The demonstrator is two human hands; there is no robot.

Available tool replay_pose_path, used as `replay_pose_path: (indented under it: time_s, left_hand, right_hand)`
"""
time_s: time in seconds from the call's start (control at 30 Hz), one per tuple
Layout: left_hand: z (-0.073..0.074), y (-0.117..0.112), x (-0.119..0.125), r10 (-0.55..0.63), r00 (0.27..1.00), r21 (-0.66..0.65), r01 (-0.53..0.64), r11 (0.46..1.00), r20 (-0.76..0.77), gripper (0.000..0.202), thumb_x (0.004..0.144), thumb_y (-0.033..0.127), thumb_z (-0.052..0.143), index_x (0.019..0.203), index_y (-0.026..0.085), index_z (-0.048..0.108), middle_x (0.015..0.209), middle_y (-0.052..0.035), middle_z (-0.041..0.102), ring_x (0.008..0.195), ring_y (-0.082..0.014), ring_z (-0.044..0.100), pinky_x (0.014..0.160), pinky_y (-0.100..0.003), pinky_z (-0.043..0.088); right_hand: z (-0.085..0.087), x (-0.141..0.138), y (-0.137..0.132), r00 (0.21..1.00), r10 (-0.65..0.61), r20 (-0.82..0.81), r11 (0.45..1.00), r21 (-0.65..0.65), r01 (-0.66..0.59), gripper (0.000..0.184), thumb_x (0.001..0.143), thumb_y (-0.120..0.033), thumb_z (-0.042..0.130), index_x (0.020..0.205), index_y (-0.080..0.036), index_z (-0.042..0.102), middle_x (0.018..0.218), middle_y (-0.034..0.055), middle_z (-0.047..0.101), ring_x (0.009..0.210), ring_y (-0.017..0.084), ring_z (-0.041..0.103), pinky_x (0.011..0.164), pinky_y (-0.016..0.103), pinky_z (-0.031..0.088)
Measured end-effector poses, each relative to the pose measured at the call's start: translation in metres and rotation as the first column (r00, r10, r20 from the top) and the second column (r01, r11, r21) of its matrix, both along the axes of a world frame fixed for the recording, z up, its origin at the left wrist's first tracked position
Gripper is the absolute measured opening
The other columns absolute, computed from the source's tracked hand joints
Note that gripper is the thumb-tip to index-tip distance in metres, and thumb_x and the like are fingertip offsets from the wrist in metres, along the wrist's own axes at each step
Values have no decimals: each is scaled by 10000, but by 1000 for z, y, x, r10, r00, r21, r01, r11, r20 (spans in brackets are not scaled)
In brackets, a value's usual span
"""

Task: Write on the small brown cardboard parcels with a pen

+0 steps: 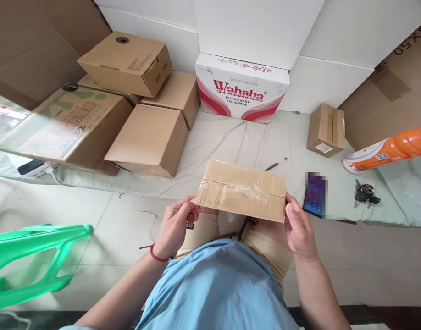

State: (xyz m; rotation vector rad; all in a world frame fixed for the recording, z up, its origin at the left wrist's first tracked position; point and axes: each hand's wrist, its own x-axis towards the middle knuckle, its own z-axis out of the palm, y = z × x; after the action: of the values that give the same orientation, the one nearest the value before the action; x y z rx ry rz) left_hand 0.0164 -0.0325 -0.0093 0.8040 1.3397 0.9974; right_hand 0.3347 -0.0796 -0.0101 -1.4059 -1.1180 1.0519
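Note:
A small brown cardboard box (243,187) with clear tape along its top seam is held between my two hands, above my lap at the front edge of the cloth-covered surface. My left hand (176,224), with a red cord bracelet at the wrist, pinches the box's left end. Around its right end close the fingers of my right hand (300,227), thumb toward me. The underside of the box is hidden. Just behind it lies a black pen (272,167), with a small dark cap-like piece (285,158) beside it.
Several cardboard boxes (152,133) are piled at the left. A white and red Wahaha carton (241,91) stands at the back. On the right are a small taped box (326,128), a phone (315,195), keys (367,192) and an orange bottle (389,149). A green stool (69,238) stands lower left.

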Motion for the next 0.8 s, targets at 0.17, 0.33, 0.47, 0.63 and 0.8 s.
replay_pose_path:
  time_s: [0.17, 0.33, 0.47, 0.63, 0.8]
  left_hand:
    - [-28, 0, -4, 174, 985, 64, -174, 983, 4, 242, 869, 451, 754, 765, 232, 764, 990, -72, 752, 1039, -241, 688, 798, -288, 611]
    - [-42, 6, -10, 255, 935, -86, -241, 967, 248, 317, 844, 479, 818, 1031, 224, 822, 1228, -80, 796, 1253, -288, 693, 1069, -451, 621]
    - [-46, -4, -11, 246, 930, -93, -229, 969, 273, 359, 770, 554, 907, 830, 209, 828, 976, -49, 836, 1031, -244, 760, 1100, -418, 595]
    - [-19, -29, -4, 38, 981, 80, -54, 995, 193, 404, 895, 641, 795, 962, 258, 906, 1047, -68, 868, 1116, -299, 774, 1084, -424, 578]
    - [20, -34, 0, -290, 954, 406, 294, 865, -74, 310, 1062, 470, 655, 1230, 325, 871, 1267, -46, 839, 1264, -285, 741, 1193, -414, 485]
  right_hand:
    - [27, -13, -12, 963, 207, 171, 962, 145, -233, 599, 1082, -402, 619, 1666, -344, 500, 1778, 63, 420, 1652, 339, 405, 1315, 551, 456]
    - [47, -41, -10, 829, 209, 519, 854, 316, -413, 809, 1022, -203, 684, 1743, -358, 352, 1793, 84, 388, 1631, 337, 435, 1310, 593, 452]
    - [38, -47, -4, 859, 26, 511, 854, 436, -285, 792, 1007, -74, 642, 1700, -397, 434, 1713, 65, 519, 1548, 286, 548, 1245, 524, 538]
    - [24, -19, 5, 941, -229, 250, 930, 342, 136, 529, 1042, -267, 697, 1559, -363, 639, 1566, 63, 677, 1455, 292, 645, 1238, 527, 534]
    - [23, 15, 14, 956, -290, 39, 954, 93, 286, 612, 974, -468, 794, 1538, -268, 667, 1523, 114, 711, 1484, 327, 619, 1280, 555, 469]
